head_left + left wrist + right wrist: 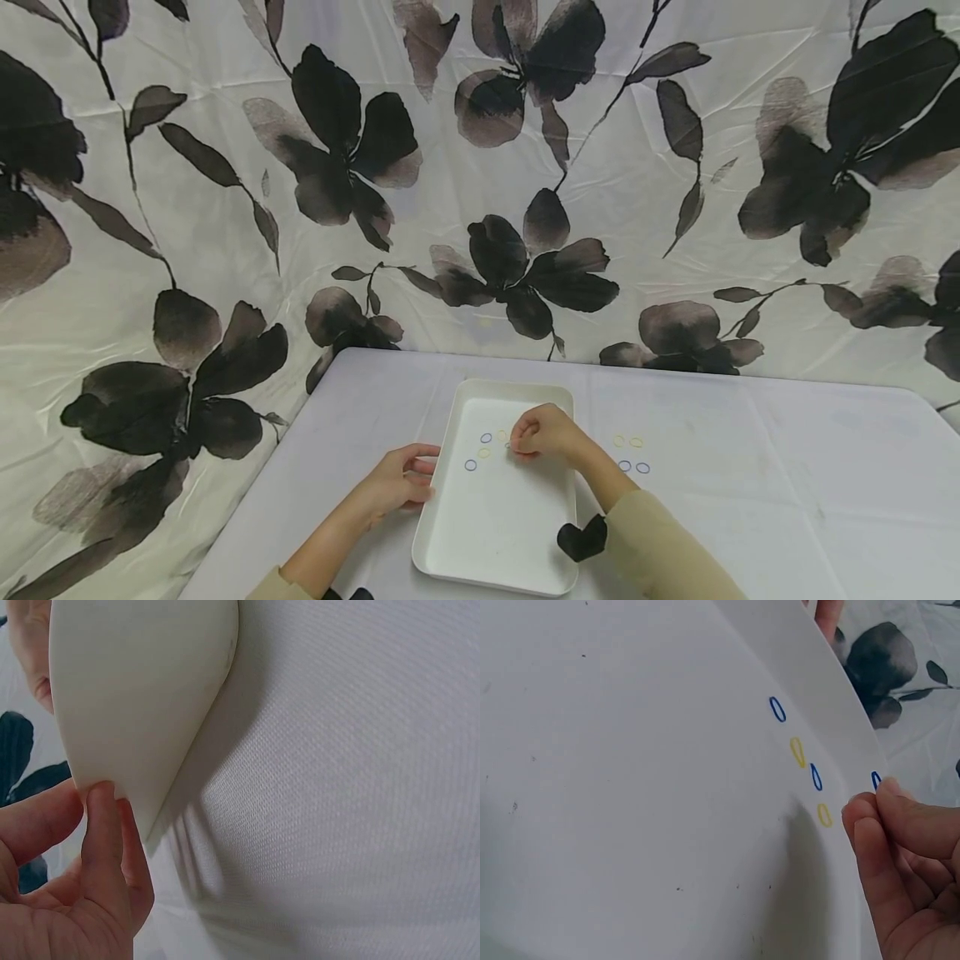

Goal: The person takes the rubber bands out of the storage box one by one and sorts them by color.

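A white rectangular tray (495, 517) lies on the table. My left hand (393, 483) pinches its left rim between thumb and fingers, seen close in the left wrist view. Above the far part of the tray, my right hand (546, 432) pinches a small blue rubber band (876, 780) between thumb and fingertips, which partly cover it. Inside the tray lie two blue rubber bands (778, 709) and two yellow rubber bands (796, 751), set alternately in a slanting zigzag close to the right hand.
On the tabletop (750, 500), right of the tray, lie two yellow bands (636, 442) with two blue bands (642, 468) nearer to me. The right forearm crosses the tray's right rim. A floral cloth (525, 167) hangs behind the table's far edge.
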Demonstrator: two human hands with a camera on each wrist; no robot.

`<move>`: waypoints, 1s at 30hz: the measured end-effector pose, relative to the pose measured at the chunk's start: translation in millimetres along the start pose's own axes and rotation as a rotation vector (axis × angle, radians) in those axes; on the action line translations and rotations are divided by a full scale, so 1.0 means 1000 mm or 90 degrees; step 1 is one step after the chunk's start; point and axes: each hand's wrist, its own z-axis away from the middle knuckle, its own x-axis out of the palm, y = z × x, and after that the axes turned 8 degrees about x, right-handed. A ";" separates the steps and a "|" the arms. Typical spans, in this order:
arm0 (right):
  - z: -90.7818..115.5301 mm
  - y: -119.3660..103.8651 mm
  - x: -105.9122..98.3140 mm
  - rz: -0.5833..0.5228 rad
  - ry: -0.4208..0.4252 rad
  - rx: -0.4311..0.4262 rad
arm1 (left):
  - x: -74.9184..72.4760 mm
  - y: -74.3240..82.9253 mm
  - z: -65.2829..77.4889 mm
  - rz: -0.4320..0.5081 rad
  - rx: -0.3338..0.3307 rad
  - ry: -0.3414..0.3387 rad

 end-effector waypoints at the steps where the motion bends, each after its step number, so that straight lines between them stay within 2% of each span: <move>1: 0.000 0.000 0.000 -0.009 -0.001 0.002 | 0.000 0.000 0.000 -0.001 0.001 0.001; 8: 0.002 -0.003 -0.003 -0.044 0.005 0.020 | 0.000 -0.001 0.000 0.000 0.003 0.000; 16: 0.008 -0.006 -0.009 -0.068 -0.009 0.007 | -0.001 0.000 0.001 0.007 0.008 -0.005; 30: 0.023 -0.006 -0.026 -0.054 0.010 -0.004 | -0.001 0.001 0.002 -0.001 0.000 0.000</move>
